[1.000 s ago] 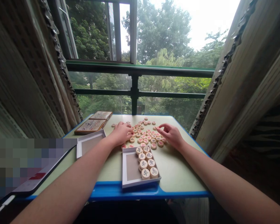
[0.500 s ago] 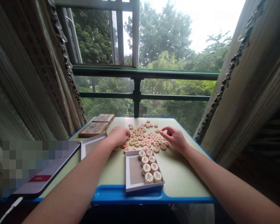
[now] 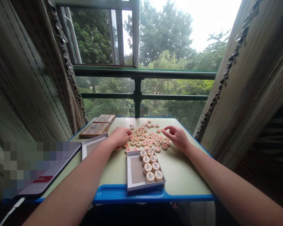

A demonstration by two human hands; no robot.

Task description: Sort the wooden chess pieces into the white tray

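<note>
Several round wooden chess pieces [image 3: 146, 138] with red or black characters lie scattered on the pale green table [image 3: 179, 175]. My left hand [image 3: 119, 137] rests curled on the left edge of the pile, its fingertips touching pieces. My right hand [image 3: 176, 136] hovers at the pile's right edge, thumb and forefinger pinched together over a piece near the far side. A shallow white box [image 3: 134, 174] stands near the front edge; several pieces [image 3: 151, 164] lie in two rows along its right side.
A second white box half [image 3: 91, 146] lies to the left, beside a phone [image 3: 44, 175] with a cable. Two flat wooden boards [image 3: 97, 125] sit at the back left. Curtains flank the table; a green railing [image 3: 143, 73] and window are behind it.
Both hands shifted slightly over the pile; the left drew back a little toward me, the right stayed at the far right edge. The camera tilted a bit.
</note>
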